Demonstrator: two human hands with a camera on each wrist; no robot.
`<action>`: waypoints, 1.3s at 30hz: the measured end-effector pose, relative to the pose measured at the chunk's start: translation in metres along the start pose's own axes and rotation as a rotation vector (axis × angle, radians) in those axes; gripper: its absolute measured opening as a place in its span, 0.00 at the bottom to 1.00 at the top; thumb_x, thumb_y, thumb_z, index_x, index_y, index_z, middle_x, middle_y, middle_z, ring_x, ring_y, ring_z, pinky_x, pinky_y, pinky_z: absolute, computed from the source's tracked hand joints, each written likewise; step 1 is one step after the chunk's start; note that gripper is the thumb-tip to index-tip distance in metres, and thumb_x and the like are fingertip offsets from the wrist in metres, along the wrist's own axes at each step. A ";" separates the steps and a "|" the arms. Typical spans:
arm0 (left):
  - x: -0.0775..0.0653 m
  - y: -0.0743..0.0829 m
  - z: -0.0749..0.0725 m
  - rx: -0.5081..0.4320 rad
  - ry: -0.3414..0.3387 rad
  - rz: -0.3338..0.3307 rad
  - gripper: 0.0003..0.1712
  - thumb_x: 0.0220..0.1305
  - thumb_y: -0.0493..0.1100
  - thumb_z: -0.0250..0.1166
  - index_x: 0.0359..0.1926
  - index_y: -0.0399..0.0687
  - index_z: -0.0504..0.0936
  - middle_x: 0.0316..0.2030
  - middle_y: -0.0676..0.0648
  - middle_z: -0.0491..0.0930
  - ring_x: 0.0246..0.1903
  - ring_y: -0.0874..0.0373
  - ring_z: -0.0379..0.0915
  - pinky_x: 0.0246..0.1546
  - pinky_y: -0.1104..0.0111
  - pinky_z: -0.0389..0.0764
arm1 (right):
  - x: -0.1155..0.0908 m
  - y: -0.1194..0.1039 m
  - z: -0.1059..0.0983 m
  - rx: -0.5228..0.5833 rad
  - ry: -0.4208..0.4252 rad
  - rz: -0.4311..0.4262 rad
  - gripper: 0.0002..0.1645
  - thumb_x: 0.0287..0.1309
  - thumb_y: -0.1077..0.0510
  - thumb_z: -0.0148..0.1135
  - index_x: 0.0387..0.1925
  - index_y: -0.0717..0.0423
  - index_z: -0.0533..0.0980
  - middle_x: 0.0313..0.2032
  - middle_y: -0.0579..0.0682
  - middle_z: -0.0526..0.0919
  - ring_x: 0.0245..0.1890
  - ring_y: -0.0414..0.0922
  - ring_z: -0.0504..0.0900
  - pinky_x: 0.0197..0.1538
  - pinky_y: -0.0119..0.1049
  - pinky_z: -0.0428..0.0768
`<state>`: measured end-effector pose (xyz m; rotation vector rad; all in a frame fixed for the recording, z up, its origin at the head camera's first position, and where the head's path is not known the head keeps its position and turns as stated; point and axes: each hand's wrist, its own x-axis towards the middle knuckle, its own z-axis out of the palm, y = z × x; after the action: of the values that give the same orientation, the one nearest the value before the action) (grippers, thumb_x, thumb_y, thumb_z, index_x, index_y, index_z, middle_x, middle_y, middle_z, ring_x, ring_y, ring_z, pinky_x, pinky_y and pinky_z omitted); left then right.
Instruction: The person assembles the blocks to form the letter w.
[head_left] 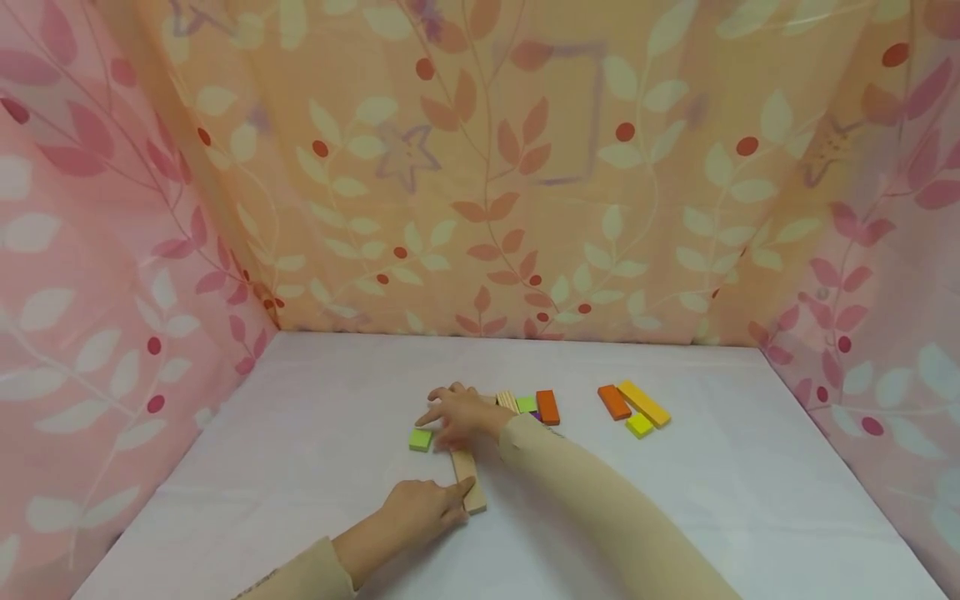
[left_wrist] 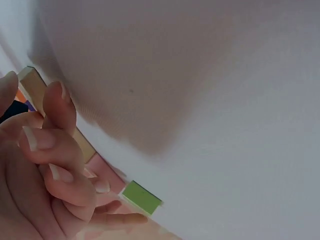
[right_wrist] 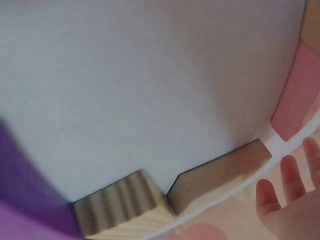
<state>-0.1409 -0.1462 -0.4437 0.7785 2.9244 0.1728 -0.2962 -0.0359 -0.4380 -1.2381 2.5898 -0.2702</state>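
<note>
A line of blocks bends across the white surface. At its near end, my left hand holds a plain wooden block, index fingertip on it and thumb beside it. My right hand is at the bend with fingers spread, just right of a loose light-green block. Close to it, a pink block continues the line, largely hidden by that hand in the head view. Farther along are another wooden block, a striped block, a second green block, a purple block and an orange-red block.
Off to the right lie an orange block, a long yellow block and a small yellow block. Leaf-patterned curtains enclose the white table at the back and both sides.
</note>
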 end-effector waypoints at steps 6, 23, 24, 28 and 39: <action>0.000 0.003 0.002 -0.016 -0.012 0.011 0.32 0.66 0.62 0.58 0.63 0.50 0.75 0.21 0.49 0.81 0.21 0.60 0.74 0.21 0.63 0.74 | 0.003 -0.001 0.004 0.010 -0.040 0.016 0.30 0.54 0.46 0.71 0.60 0.29 0.76 0.69 0.45 0.63 0.67 0.48 0.57 0.65 0.53 0.58; 0.003 0.002 0.005 -0.053 -0.071 -0.006 0.36 0.64 0.64 0.59 0.67 0.50 0.72 0.27 0.46 0.83 0.26 0.58 0.77 0.24 0.62 0.75 | 0.001 0.001 0.005 0.055 0.066 0.108 0.20 0.49 0.49 0.75 0.47 0.37 0.84 0.66 0.48 0.67 0.67 0.52 0.59 0.63 0.56 0.60; 0.003 0.002 0.004 -0.060 -0.079 -0.005 0.36 0.64 0.63 0.59 0.67 0.49 0.71 0.29 0.46 0.84 0.28 0.57 0.79 0.25 0.62 0.76 | -0.001 0.001 0.002 0.076 0.071 0.120 0.20 0.50 0.49 0.75 0.47 0.38 0.84 0.65 0.49 0.67 0.66 0.52 0.59 0.63 0.55 0.60; 0.004 -0.002 -0.001 -0.105 -0.093 -0.006 0.39 0.62 0.62 0.62 0.67 0.46 0.70 0.37 0.44 0.86 0.36 0.52 0.82 0.29 0.60 0.78 | -0.013 0.001 -0.010 0.169 0.123 0.153 0.20 0.49 0.52 0.75 0.47 0.43 0.84 0.60 0.50 0.71 0.63 0.52 0.62 0.61 0.53 0.62; 0.024 -0.017 -0.006 -0.159 -0.005 -0.282 0.49 0.58 0.65 0.65 0.67 0.32 0.65 0.32 0.39 0.83 0.30 0.48 0.80 0.26 0.56 0.76 | -0.067 0.019 -0.023 0.279 0.302 0.167 0.18 0.47 0.55 0.77 0.40 0.54 0.81 0.48 0.53 0.77 0.51 0.54 0.70 0.52 0.52 0.68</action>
<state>-0.1706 -0.1491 -0.4424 0.3392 2.9284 0.3693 -0.2769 0.0301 -0.4110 -0.9393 2.7580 -0.8087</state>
